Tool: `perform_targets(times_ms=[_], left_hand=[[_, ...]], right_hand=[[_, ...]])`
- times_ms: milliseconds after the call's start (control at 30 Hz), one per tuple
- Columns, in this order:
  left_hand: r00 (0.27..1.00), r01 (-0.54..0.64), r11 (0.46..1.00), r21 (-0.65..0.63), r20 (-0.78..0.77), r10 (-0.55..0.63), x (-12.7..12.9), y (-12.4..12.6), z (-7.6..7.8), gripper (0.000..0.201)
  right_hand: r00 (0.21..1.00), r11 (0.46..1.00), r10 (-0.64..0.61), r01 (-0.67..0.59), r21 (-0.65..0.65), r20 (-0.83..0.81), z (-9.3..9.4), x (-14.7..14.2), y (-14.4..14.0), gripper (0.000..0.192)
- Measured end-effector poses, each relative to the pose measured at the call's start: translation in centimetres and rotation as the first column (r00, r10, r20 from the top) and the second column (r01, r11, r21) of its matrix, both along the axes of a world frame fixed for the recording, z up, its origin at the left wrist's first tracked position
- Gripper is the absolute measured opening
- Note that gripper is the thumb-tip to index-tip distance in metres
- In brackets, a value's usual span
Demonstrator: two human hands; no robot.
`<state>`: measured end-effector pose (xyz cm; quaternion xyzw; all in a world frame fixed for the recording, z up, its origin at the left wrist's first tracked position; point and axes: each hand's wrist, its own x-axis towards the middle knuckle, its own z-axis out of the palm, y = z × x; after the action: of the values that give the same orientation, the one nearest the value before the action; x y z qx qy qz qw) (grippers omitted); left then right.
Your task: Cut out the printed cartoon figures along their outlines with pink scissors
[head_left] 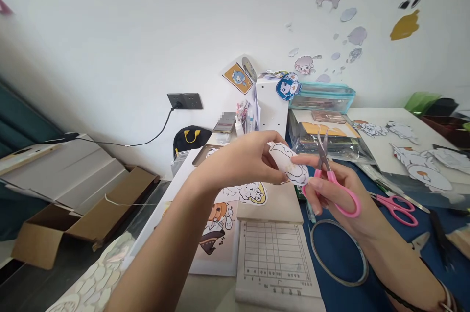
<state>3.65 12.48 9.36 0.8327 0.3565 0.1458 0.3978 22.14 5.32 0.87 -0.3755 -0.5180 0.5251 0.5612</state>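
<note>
Over at the far left an open cardboard box [55,226] sits on the floor, well apart from the work, and a black cable runs along the wall up to a dark socket [184,101]. Coming in from there, the person's left hand [242,160] is raised above the desk, its fingers closed in a pinch on one end of a small paper cut-out [290,166], which is held in the air between the two hands rather than lying on anything. The sheet looks thin and floppy, weightless and easy to crease or tear, so it seems best gripped close to the line being cut, on the printed body rather than a narrow tip. Below it lie other printed sheets and a ruled notepad [275,253]. The right hand [330,194] has its fingers curled through the loops of pink scissors [332,180], blades pointing up and just beside the cut-out's right edge. Further right, a second pair of pink scissors [398,206] rests on the blue table [433,248], near more cut-out figures.
</note>
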Motion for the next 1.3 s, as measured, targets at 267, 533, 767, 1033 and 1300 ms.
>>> perform_targets(times_ms=[267,533,767,1033,1300], left_hand=[[0.980,-0.049,0.994,-0.094,0.187,0.066,-0.4,0.6,0.5,0.015],[0.784,-0.058,0.979,-0.193,0.599,0.165,0.0,0.2,1.1,0.015],[0.555,-0.317,0.932,-0.177,0.763,0.333,-1.3,-0.5,2.2,0.018],[0.529,-0.331,0.925,-0.186,0.775,0.345,-0.2,-0.8,1.8,0.021],[0.529,-0.441,0.888,-0.134,0.760,0.377,0.0,-0.2,1.2,0.019]], right_hand=[[0.968,0.981,-0.183,0.168,0.097,0.173,-0.4,1.0,0.3,0.036],[0.676,0.921,-0.390,0.287,0.264,0.625,4.6,-2.9,2.8,0.017],[0.717,0.961,-0.243,0.085,0.264,0.653,10.2,-7.2,4.7,0.015],[0.764,0.991,-0.129,0.072,0.116,0.632,8.5,-5.7,6.1,0.011],[0.664,0.948,-0.265,0.314,0.062,0.700,9.3,-6.9,4.8,0.012]])
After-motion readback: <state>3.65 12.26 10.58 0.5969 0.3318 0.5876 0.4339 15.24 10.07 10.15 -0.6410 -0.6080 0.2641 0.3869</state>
